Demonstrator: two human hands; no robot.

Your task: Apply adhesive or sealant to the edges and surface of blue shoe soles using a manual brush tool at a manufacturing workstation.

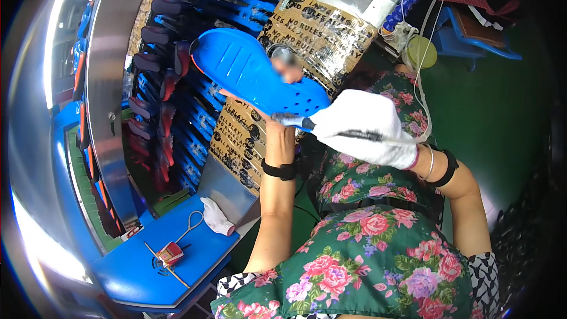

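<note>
A blue shoe sole (236,68) with cross ridges at its heel end and small holes at its toe end is held up in the middle. My left hand (260,109), bare, supports it from below, with most of its fingers hidden behind it. My right hand (363,127), in a white glove, is closed around a slim brush-like tool (302,121) with a dark collar. The tool's pale tip lies by the sole's near edge, close to my left wrist; whether it touches cannot be told. A thin hose (422,94) runs up from the tool's back end.
At the left, a rack (201,100) carries several dark and red shoe parts on blue supports. Printed brown covering (319,29) lies on the bench beyond. A blue shelf (130,272) bears a white glove (217,217) and a red-wrapped piece (170,254). A blue stool (466,38) stands far right.
</note>
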